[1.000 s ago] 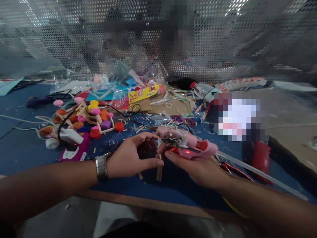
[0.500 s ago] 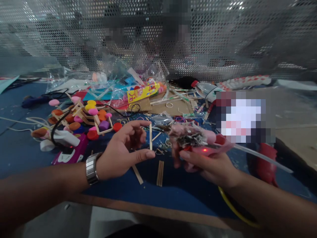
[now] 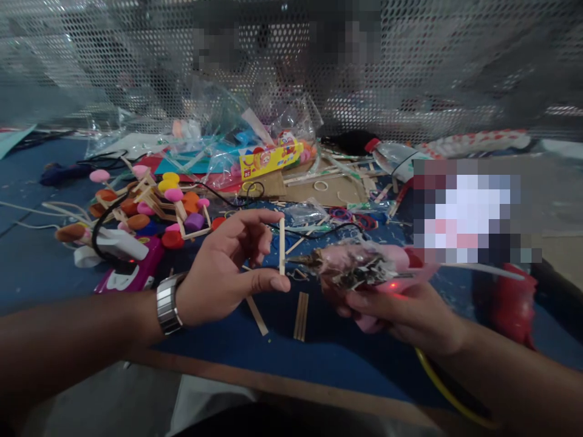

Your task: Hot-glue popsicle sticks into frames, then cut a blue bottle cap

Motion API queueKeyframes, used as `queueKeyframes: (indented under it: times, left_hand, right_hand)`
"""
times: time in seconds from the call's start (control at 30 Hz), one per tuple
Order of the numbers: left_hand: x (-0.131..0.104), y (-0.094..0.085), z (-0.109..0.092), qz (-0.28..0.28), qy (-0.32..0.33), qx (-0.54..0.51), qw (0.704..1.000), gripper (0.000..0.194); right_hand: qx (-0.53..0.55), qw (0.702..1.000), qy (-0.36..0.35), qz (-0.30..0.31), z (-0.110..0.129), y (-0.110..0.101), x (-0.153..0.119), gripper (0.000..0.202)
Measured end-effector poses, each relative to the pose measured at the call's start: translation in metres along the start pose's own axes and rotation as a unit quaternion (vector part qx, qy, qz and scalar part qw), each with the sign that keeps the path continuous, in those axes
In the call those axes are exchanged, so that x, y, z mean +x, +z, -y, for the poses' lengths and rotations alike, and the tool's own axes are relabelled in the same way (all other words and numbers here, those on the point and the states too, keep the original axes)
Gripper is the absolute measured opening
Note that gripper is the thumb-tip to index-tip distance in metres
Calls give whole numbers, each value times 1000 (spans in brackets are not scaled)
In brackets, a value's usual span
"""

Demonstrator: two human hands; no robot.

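Between the thumb and forefinger of my left hand [image 3: 228, 261] a short wooden stick [image 3: 282, 246] stands upright, pinched at its two ends. My right hand [image 3: 405, 315] is wrapped round a pink hot glue gun [image 3: 364, 261], its front dirty with dried glue and a red light glowing on its side. The gun's nozzle [image 3: 305, 260] points left, at or very near the lower part of the stick; whether they touch I cannot tell. A clear glue stick [image 3: 483, 270] juts out of the gun's back. Below the hands lie several small sticks [image 3: 301, 317] side by side and a single stick [image 3: 257, 315].
At left stand stick frames with coloured foam discs [image 3: 173, 195], beside a purple power strip [image 3: 150, 261] with a white plug. A yellow packet [image 3: 272, 159], plastic wrap and cardboard [image 3: 300, 192] lie at the back. A bottle [image 3: 392, 159] and a blurred bright screen [image 3: 473, 209] are at right.
The glue gun's nozzle, which was behind and right of the stick, now points straight at the stick's lower part. The view has shifted slightly; my left hand keeps its pinch.
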State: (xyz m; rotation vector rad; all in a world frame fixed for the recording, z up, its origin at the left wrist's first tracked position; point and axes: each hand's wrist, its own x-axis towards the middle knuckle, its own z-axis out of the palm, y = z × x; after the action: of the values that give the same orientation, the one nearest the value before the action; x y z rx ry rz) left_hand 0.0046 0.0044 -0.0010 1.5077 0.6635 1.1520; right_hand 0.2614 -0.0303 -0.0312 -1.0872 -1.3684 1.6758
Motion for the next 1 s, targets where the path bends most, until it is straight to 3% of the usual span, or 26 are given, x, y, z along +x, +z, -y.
queueKeyframes:
  times: [0.17,0.47,1.0]
  left_hand:
    - [1,0,-1,3,-1,-5,1000,61]
    - [2,-1,0,-2,0,17,1000,63]
    - [1,-1,-2,0,-9,15,1000,64]
  right_hand:
    - [31,999,11,-14,-2,1,0,40]
    - [39,999,23,20,5,2,-1,27]
    - [39,999,37,2,7,6,0,30]
